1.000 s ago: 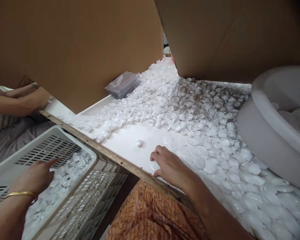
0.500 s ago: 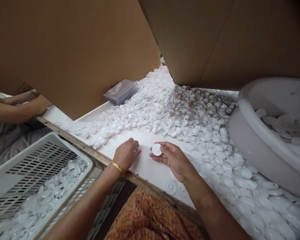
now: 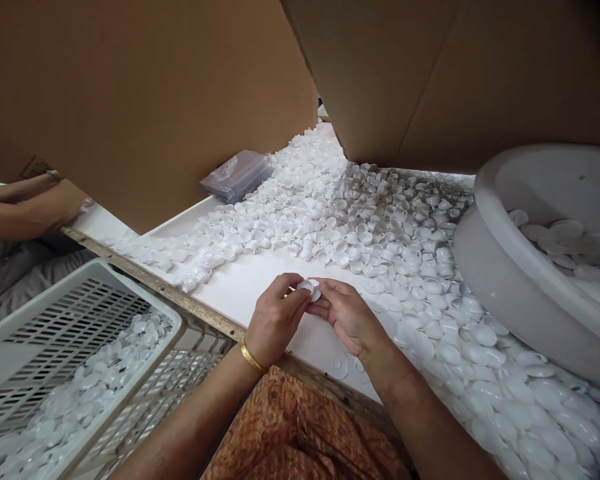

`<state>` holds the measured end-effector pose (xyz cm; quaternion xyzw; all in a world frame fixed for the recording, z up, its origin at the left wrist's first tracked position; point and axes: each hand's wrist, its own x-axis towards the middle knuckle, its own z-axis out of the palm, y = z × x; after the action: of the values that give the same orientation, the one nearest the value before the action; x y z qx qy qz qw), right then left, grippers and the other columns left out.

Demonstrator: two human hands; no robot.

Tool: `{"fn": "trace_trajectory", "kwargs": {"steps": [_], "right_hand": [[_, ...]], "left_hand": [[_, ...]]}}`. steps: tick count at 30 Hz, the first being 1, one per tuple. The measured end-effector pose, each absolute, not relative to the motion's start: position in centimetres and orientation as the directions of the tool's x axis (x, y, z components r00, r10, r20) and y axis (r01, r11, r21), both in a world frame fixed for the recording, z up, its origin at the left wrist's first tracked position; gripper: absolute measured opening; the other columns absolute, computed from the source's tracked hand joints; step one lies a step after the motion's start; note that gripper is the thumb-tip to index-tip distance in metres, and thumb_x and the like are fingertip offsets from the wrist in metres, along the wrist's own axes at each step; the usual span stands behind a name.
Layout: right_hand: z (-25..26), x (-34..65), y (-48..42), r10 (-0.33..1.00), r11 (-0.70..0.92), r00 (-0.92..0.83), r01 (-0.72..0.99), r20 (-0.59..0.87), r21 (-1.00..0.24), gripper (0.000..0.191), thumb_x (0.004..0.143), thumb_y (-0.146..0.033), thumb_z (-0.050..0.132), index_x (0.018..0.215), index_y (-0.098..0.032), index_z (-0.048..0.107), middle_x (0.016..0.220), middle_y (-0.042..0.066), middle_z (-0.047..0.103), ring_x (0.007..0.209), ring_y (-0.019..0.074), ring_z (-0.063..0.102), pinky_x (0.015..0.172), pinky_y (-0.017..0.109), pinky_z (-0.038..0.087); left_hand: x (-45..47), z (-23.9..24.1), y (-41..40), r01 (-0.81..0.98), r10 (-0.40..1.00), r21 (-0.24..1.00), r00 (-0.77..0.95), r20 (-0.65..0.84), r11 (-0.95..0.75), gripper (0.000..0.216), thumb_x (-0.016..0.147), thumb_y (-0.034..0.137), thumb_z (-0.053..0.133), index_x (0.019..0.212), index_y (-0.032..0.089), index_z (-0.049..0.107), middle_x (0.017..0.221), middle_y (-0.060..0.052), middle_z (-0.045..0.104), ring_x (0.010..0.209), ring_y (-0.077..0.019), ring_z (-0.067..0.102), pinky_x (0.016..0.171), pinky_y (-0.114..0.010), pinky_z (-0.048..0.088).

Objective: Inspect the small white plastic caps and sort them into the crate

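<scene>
My left hand (image 3: 274,319) and my right hand (image 3: 347,315) meet over the white table (image 3: 250,280), fingertips pinched together on a small white plastic cap piece (image 3: 309,288). The right hand holds a flat white disc and the left presses a small cap against it. A gold bangle sits on my left wrist. A wide heap of white caps (image 3: 360,227) covers the table beyond my hands, and flat white discs (image 3: 485,360) lie to the right.
A white slatted crate (image 3: 80,313) at the lower left holds several finished pieces. A white round tub (image 3: 520,280) with discs stands at right. Brown cardboard boxes (image 3: 145,100) wall the back. Another person's arms (image 3: 25,207) rest at far left. A clear bag (image 3: 237,175) lies by the box.
My left hand moved from the crate to the table, picked up a small cap and joined the right hand, which lifted a disc off the table.
</scene>
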<state>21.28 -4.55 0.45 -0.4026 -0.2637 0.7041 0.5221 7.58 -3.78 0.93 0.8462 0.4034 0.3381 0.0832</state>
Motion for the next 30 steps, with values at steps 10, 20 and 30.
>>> {"fn": "trace_trajectory", "kwargs": {"steps": [10, 20, 30], "right_hand": [[0.7, 21.2, -4.8, 0.982, -0.188, -0.078, -0.41, -0.171, -0.893, 0.037, 0.072, -0.041, 0.065, 0.098, -0.015, 0.061, 0.086, 0.004, 0.067, 0.084, 0.017, 0.063, 0.081, 0.035, 0.051], [0.3, 20.9, -4.8, 0.998, -0.064, -0.027, -0.218, -0.059, -0.974, 0.034, 0.082, -0.041, 0.053, 0.107, -0.017, 0.055, 0.094, 0.005, 0.064, 0.082, 0.0165, 0.064, 0.081, 0.035, 0.052], [0.7, 20.6, -5.5, 0.946, 0.325, -0.109, 0.275, 0.306, -0.905, 0.029, 0.087, -0.022, 0.045, 0.114, -0.023, 0.054, 0.103, 0.006, 0.054, 0.094, 0.0171, 0.054, 0.082, 0.031, 0.047]], "left_hand": [[7.9, 0.8, -3.8, 0.662, 0.69, 0.288, 0.487, 0.536, -0.691, 0.02, 0.088, 0.02, 0.042, 0.092, 0.019, 0.062, 0.096, -0.007, 0.058, 0.085, -0.0152, 0.056, 0.072, -0.027, 0.048], [7.4, 2.8, -3.8, 0.567, 0.845, 0.634, 0.268, 0.462, -0.526, 0.019, 0.083, 0.027, 0.053, 0.1, 0.022, 0.062, 0.106, -0.007, 0.058, 0.094, -0.0169, 0.057, 0.08, -0.029, 0.049], [7.4, 1.8, -3.5, 0.388, 0.96, 0.907, 0.273, 0.055, -0.162, 0.017, 0.081, 0.021, 0.044, 0.089, 0.015, 0.057, 0.082, -0.002, 0.058, 0.074, -0.0131, 0.053, 0.065, -0.024, 0.043]]}}
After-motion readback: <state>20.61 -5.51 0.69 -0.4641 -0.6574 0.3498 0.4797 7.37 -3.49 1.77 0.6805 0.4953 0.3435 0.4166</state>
